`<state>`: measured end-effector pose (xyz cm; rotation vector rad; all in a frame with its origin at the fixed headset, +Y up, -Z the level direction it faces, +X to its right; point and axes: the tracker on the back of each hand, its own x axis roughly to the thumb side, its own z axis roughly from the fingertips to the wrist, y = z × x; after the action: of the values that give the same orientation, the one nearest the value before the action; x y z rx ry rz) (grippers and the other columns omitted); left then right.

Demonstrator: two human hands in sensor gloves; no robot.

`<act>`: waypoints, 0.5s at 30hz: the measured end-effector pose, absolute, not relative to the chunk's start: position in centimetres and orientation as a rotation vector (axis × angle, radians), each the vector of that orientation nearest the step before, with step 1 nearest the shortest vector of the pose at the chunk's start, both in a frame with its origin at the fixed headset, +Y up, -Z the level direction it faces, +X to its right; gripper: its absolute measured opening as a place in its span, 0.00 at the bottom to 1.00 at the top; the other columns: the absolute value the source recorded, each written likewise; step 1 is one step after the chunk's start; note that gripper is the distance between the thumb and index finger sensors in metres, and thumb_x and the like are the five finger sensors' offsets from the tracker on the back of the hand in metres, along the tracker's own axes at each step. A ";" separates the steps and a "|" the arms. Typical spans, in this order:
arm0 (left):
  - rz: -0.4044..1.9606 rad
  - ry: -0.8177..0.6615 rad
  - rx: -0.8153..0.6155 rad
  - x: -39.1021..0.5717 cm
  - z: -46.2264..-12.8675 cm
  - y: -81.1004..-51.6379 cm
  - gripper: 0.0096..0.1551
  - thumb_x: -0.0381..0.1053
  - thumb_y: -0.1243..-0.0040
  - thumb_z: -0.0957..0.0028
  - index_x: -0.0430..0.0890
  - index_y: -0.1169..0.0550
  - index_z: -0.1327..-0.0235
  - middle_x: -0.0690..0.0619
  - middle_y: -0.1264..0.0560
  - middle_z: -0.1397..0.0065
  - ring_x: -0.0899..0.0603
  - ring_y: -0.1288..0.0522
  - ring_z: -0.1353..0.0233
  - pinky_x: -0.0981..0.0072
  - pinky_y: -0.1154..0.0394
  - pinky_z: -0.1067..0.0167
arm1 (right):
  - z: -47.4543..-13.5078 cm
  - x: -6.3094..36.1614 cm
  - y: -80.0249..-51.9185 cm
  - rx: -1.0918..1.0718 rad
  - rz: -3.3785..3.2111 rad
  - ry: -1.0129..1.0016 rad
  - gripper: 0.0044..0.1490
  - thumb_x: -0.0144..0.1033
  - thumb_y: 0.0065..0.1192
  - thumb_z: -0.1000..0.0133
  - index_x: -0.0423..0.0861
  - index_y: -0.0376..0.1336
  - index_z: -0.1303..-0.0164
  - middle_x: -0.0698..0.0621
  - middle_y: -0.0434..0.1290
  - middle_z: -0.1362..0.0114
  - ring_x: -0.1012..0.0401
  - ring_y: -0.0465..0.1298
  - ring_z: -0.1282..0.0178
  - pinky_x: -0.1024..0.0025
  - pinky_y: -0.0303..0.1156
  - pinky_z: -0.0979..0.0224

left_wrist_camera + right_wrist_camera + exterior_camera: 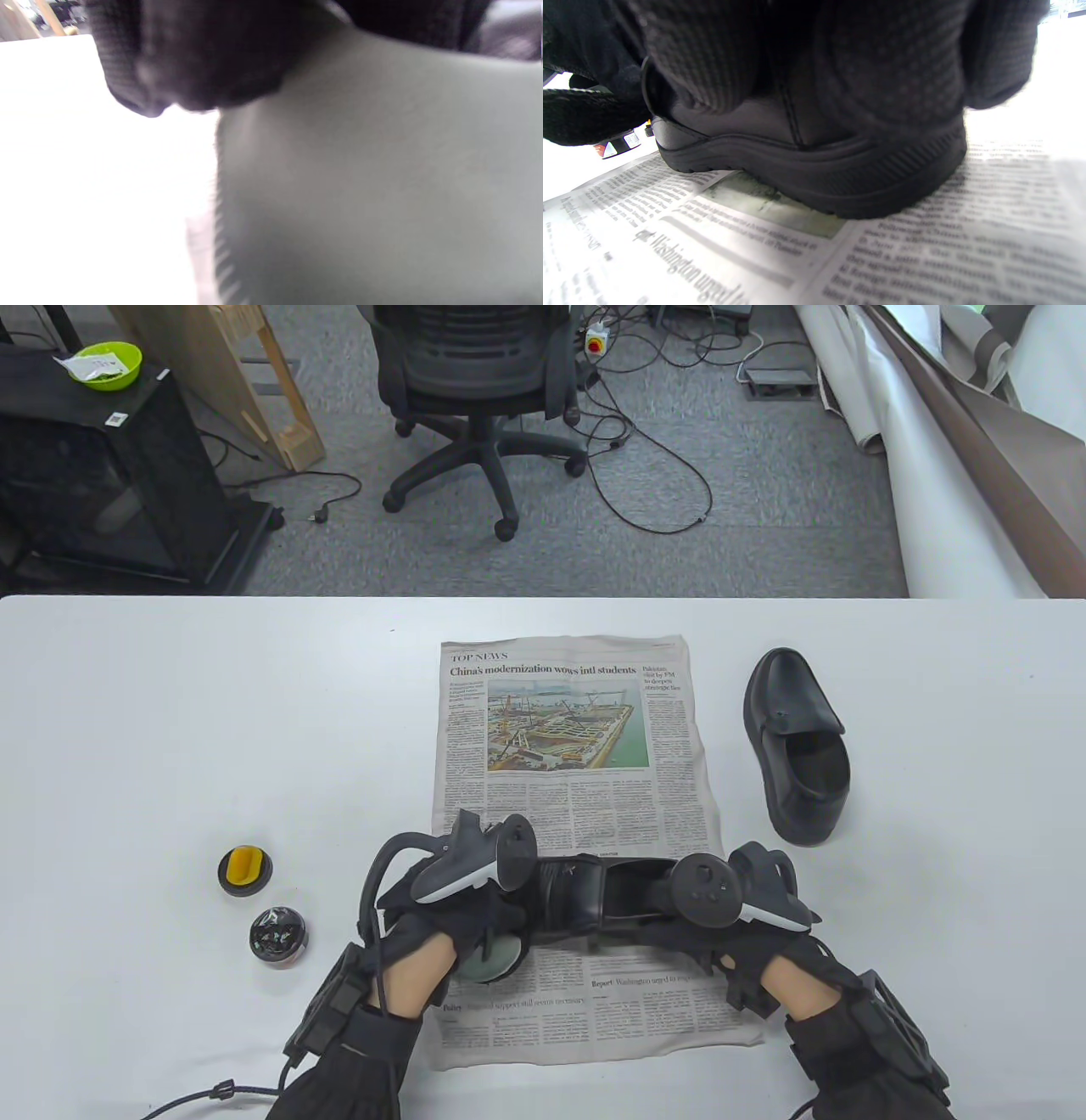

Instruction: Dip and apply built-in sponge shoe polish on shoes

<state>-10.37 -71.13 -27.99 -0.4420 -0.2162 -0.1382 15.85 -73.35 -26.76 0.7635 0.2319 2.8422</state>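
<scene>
- Applying step in hand, by the look of it: left hand (pixel 462 912) gripping a round grey-green applicator (pixel 495 957) at the toe end of a black shoe (pixel 594 899), with the applicator's pale body filling the left wrist view (pixel 360 169).
- Contact between sponge and leather hidden under the hand; cannot tell for sure.
- Right hand (pixel 721 920) wrapped around the heel, fingers (pixel 882 63) curled over the back, bracing the shoe on the newspaper (pixel 568 746).
- Second shoe (pixel 797 746) on the bare table (pixel 170 729), well apart to the right, apparently untouched.
- Polish tin (pixel 277 935) and a yellow-centred lid (pixel 244 869) left of the newspaper, near each other.
- Next, probably: short firm strokes across the toe and sides, heel kept pinned, then a fresh dip in the tin.
</scene>
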 end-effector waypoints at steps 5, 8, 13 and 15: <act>-0.186 -0.147 -0.345 -12.9 -28.4 -69.7 0.41 0.64 0.30 0.59 0.54 0.28 0.31 0.58 0.13 0.62 0.56 0.16 0.76 0.55 0.17 0.45 | -26.8 15.9 -73.4 0.764 2.841 0.233 0.26 0.59 0.71 0.59 0.54 0.74 0.59 0.53 0.77 0.52 0.66 0.83 0.74 0.60 0.82 0.45; -0.205 -0.059 -0.202 -15.1 -28.8 -68.5 0.39 0.64 0.32 0.57 0.53 0.27 0.32 0.56 0.13 0.60 0.55 0.15 0.75 0.54 0.18 0.44 | -26.8 15.9 -73.4 0.766 2.839 0.234 0.26 0.60 0.70 0.59 0.54 0.74 0.59 0.53 0.77 0.52 0.66 0.83 0.74 0.60 0.82 0.45; -0.145 0.118 -0.085 -19.6 -29.9 -68.5 0.35 0.61 0.34 0.53 0.54 0.27 0.31 0.54 0.14 0.54 0.54 0.15 0.69 0.51 0.19 0.41 | -26.8 15.9 -73.4 0.769 2.835 0.233 0.26 0.60 0.70 0.59 0.54 0.74 0.59 0.53 0.77 0.52 0.66 0.83 0.74 0.60 0.82 0.45; -0.140 0.171 -0.060 -21.0 -30.4 -69.1 0.34 0.61 0.35 0.52 0.54 0.27 0.31 0.54 0.15 0.52 0.54 0.15 0.67 0.51 0.20 0.41 | -26.8 15.9 -73.4 0.772 2.833 0.234 0.26 0.60 0.71 0.59 0.54 0.74 0.59 0.53 0.77 0.52 0.66 0.83 0.74 0.60 0.82 0.45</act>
<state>-20.97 -69.05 -30.43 -0.0596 0.1705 -0.1396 15.95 -73.38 -26.82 0.7716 0.2335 2.8329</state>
